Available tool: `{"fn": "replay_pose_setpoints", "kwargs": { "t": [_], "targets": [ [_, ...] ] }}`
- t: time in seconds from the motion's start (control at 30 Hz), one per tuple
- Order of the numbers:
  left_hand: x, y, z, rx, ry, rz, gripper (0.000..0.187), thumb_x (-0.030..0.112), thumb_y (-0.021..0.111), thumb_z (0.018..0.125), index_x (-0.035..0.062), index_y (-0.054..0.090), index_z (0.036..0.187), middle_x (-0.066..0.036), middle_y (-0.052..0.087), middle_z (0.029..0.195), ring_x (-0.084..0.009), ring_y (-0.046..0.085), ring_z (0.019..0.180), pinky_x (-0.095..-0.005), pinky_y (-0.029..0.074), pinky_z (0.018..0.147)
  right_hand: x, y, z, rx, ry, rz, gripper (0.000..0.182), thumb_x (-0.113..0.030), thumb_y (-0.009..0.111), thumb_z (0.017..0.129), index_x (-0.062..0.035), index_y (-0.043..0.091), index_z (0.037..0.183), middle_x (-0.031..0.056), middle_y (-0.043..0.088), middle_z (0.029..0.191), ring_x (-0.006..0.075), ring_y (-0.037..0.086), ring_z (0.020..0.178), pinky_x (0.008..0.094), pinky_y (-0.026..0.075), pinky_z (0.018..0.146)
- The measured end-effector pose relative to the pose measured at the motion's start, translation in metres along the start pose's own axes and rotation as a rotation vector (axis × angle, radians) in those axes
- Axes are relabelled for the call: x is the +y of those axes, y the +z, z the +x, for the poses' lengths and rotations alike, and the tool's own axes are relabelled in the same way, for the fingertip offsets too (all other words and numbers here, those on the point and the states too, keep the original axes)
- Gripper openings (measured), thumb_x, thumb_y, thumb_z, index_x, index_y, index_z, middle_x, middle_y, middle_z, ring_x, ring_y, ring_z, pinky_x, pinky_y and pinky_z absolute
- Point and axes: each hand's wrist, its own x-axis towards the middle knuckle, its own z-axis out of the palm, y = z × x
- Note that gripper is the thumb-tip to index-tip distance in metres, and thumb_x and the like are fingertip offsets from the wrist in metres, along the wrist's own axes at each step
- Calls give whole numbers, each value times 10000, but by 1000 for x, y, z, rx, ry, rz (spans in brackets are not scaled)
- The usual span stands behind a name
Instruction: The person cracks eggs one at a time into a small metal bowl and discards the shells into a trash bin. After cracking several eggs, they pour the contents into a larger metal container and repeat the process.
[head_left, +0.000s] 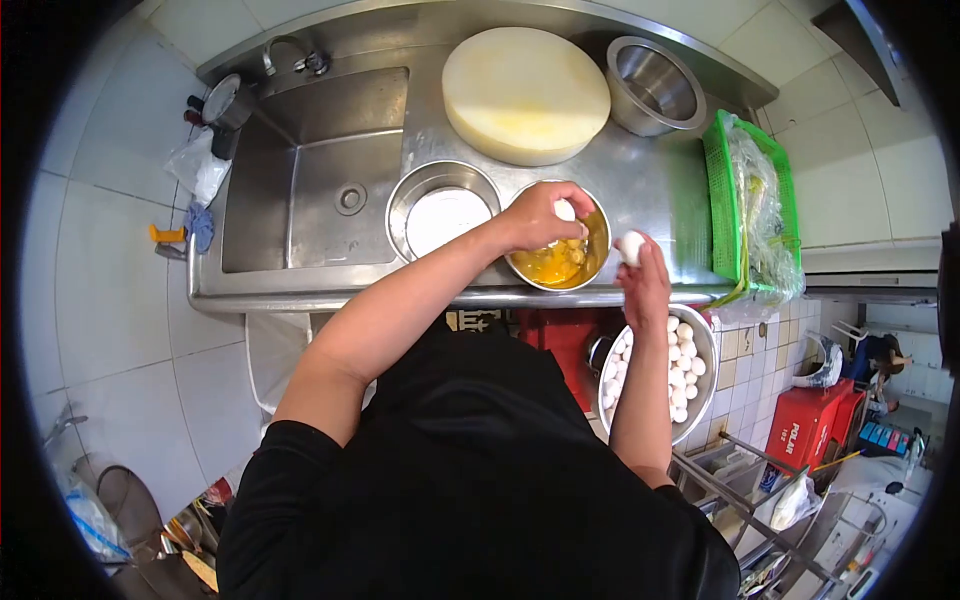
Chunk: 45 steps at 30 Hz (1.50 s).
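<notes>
Over a metal bowl (604, 250) of raw egg, my left hand (535, 215) is closed around a white egg (564, 210); its far side is hidden by the fingers, and I cannot tell whether the shell is cracked. Yellow yolks and clear egg white (552, 266) lie in that bowl. Just right of the rim, my right hand (648, 280) grips another white egg (631, 247) between thumb and fingers. Below my right forearm stands a large metal basin (712, 375) with many whole white eggs (683, 362).
A second metal bowl (397, 205), white inside, stands left of the egg bowl. Behind are a thick round cutting board (525, 90) and a deep metal pot (655, 88). A green basket (722, 195) with plastic-wrapped greens sits right; the sink (345, 150) is left.
</notes>
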Motion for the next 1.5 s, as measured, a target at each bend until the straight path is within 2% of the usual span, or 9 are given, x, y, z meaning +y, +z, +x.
{"fn": "replay_pose_setpoints", "kwargs": {
  "t": [0.07, 0.4, 0.83, 0.93, 1.0, 1.1, 1.37, 1.47, 1.5],
  "targets": [
    [8, 8, 4, -13, 47, 81, 373, 118, 753, 726, 17, 658, 1072, -81, 674, 981, -200, 632, 969, -348, 490, 889, -11, 21, 0, -323, 125, 300, 400, -352, 435, 1029, -49, 518, 1277, 47, 626, 948, 96, 502, 682, 254, 439, 588],
    [30, -4, -5, -20, 97, 398, 391, 196, 740, 710, 62, 689, 1073, -145, 690, 1047, -310, 651, 971, -380, 508, 872, -1, 60, 6, -407, 29, -10, 500, -418, 285, 1060, -38, 567, 1222, 8, 545, 792, 73, 459, 590, 222, 387, 516],
    [9, -9, -1, -2, 187, 449, 415, 192, 698, 698, 69, 688, 1093, -152, 687, 1045, -330, 646, 969, -386, 513, 882, -7, 53, 19, -537, -102, -310, 470, -418, 317, 1057, -49, 541, 1244, -6, 546, 891, 50, 423, 663, 207, 393, 577],
    [12, -13, 1, -37, 234, 476, 428, 169, 682, 699, 78, 679, 1118, -145, 679, 1058, -331, 640, 982, -389, 513, 885, -7, 46, 25, -575, -40, -373, 456, -394, 322, 1058, -33, 533, 1239, 50, 603, 976, 152, 558, 731, 292, 467, 644],
    [10, -16, 4, -68, 239, 497, 438, 155, 672, 701, 84, 673, 1133, -142, 672, 1074, -328, 636, 995, -391, 513, 889, -13, 47, 24, -544, -376, -627, 425, -347, 320, 1057, -22, 518, 1246, 164, 640, 1051, 348, 639, 869, 405, 496, 755],
    [10, -15, 6, -113, 237, 580, 465, 112, 647, 705, 93, 656, 1169, -136, 651, 1125, -313, 629, 1026, -387, 511, 900, -35, 53, 14, -536, -563, -727, 412, -313, 313, 1052, -12, 500, 1262, 258, 603, 1145, 464, 569, 1067, 466, 456, 893],
    [-1, 13, 2, 53, 261, 452, 479, 80, 710, 726, 81, 641, 1200, -141, 645, 1176, -330, 610, 1103, -390, 483, 972, 9, 60, 20, -322, -249, -506, 476, -363, 298, 1046, -24, 453, 1342, 288, 562, 1245, 446, 508, 1204, 447, 393, 1013],
    [1, 10, -3, 162, -130, 111, 411, 106, 767, 757, 37, 654, 1146, -70, 691, 1026, -145, 645, 947, -283, 514, 845, -3, 53, -1, -245, -156, -519, 579, -442, 291, 1035, -9, 400, 1404, 276, 564, 1268, 434, 495, 1248, 410, 345, 1083],
    [9, 0, -6, 183, -92, 122, 393, 116, 776, 777, 40, 658, 1144, -41, 676, 994, -113, 622, 931, -266, 510, 838, -2, 45, -1, -173, -219, -414, 529, -422, 383, 1023, -14, 470, 1347, 264, 591, 1219, 395, 565, 1166, 397, 417, 1014]
  ]
}}
